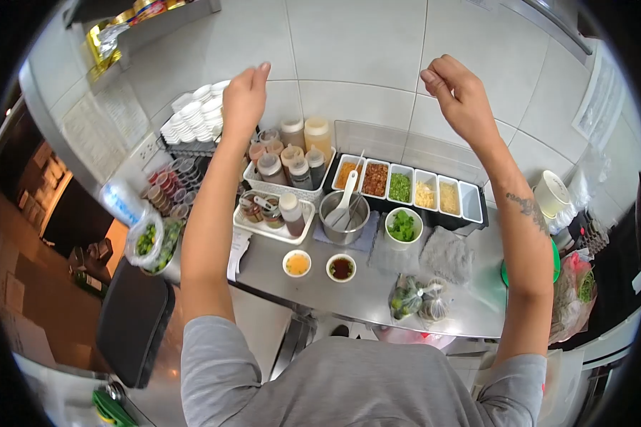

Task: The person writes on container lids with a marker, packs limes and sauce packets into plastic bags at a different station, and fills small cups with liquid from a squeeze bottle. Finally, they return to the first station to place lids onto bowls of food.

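Both arms are raised over a steel counter. My left hand (247, 96) is closed in front of the tiled wall, near the stacked white cups (196, 114); whether it holds anything is hidden. My right hand (454, 91) is also closed, fingers curled in, above the tray of toppings (406, 186), with nothing visible in it. Neither hand touches anything on the counter. Below them stand a metal pot (344, 217) with a white ladle (347, 192), a white bowl of green leaves (402, 226), a small cup of yellow sauce (296, 264) and a cup of dark sauce (341, 268).
Squeeze bottles (317, 135) fill a white basket behind a tray of jars (274, 231). Knotted plastic bags (417, 299) lie near the counter's front edge. A bag of limes (148, 238) is at the left. More bags (575, 299) hang at the right.
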`<action>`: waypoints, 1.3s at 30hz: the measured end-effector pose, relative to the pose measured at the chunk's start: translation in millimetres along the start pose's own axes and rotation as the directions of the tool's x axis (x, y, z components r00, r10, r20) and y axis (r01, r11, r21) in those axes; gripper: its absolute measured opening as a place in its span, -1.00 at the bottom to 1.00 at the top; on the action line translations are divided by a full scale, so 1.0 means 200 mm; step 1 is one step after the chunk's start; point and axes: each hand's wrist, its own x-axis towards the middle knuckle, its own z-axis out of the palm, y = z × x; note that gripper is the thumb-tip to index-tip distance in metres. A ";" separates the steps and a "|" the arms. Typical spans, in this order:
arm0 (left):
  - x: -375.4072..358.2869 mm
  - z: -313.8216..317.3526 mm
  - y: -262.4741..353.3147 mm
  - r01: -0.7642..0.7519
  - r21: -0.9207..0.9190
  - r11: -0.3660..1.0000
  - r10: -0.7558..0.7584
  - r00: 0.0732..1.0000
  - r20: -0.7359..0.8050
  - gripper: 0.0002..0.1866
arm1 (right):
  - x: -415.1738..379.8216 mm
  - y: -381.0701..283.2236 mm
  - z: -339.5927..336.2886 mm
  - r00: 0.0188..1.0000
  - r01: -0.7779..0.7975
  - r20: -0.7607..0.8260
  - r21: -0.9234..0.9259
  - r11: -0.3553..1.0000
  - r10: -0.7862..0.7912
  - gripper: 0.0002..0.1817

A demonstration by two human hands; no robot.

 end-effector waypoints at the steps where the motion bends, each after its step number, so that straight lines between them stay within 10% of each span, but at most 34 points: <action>1: -0.11 -0.10 0.02 0.096 -0.029 0.995 -0.093 0.992 0.089 -0.62 | -0.05 -0.08 -0.04 0.999 0.011 -0.030 -0.052 0.999 -0.012 -0.77; 6: -0.71 -0.35 0.08 0.163 -0.379 0.911 -0.071 0.967 0.244 -0.78 | -0.32 -0.36 -0.13 0.992 0.095 0.078 0.073 0.993 -0.101 -0.87; 12: -1.51 -0.56 0.20 0.369 -0.014 0.929 -0.325 0.836 0.443 -0.78 | -0.69 -0.66 -0.09 0.887 0.149 0.387 0.278 0.949 -0.252 -0.72; 18: -2.06 -0.85 0.24 0.583 0.055 0.810 -0.556 0.736 0.385 -0.73 | -0.94 -0.96 -0.01 0.547 0.157 0.742 0.363 0.918 -0.387 -0.75; 25: -2.35 -1.13 0.21 0.479 0.116 0.870 -0.469 0.732 0.495 -0.73 | -1.13 -1.18 0.10 0.575 0.044 0.715 0.459 0.887 -0.398 -0.74; 33: -2.43 -1.29 0.15 0.410 0.187 0.893 -0.435 0.676 0.595 -0.70 | -1.62 -1.23 0.47 0.519 -0.198 0.850 0.220 0.955 -0.088 -0.64; 39: -2.25 -0.97 0.02 0.377 0.088 0.922 -0.363 0.765 0.532 -0.52 | -1.82 -0.99 0.67 0.652 -0.634 0.603 0.101 0.767 0.460 -0.17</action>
